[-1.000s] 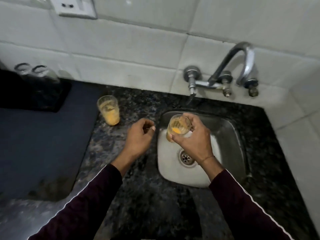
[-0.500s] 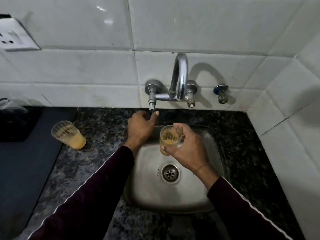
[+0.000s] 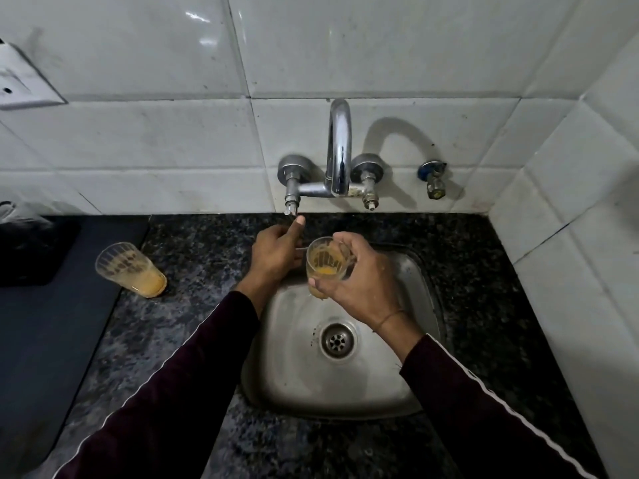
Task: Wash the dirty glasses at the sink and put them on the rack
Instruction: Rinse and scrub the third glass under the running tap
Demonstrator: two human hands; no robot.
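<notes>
We see two glasses, both dirty. The glass in hand [image 3: 326,261] is held upright over the back left part of the steel sink [image 3: 397,382]; its inner wall is streaked with orange-yellow residue and a small pool of the same orange liquid sits at its bottom. The second glass [image 3: 129,269] stands on the dark speckled counter [image 3: 207,323] to the left of the sink, well apart from the hands, beside the edge of a dark mat [image 3: 52,340]; it carries a deeper layer of orange liquid at its base and smears up its sides. The sink basin holds only its round drain [image 3: 337,340] and a few small specks near it. Our right hand [image 3: 359,285] has its fingers [image 3: 340,242] and thumb curled round the held glass, gripping it by the side. Our left hand [image 3: 276,252] reaches up toward the left tap handle [image 3: 291,198] of the wall faucet [image 3: 340,146]; its fingers are curled in and its thumb sticks up just below the handle's tip, and we cannot tell whether it touches the handle or whether the fingers grasp anything. Both sleeves are dark maroon with a white stripe.
</notes>
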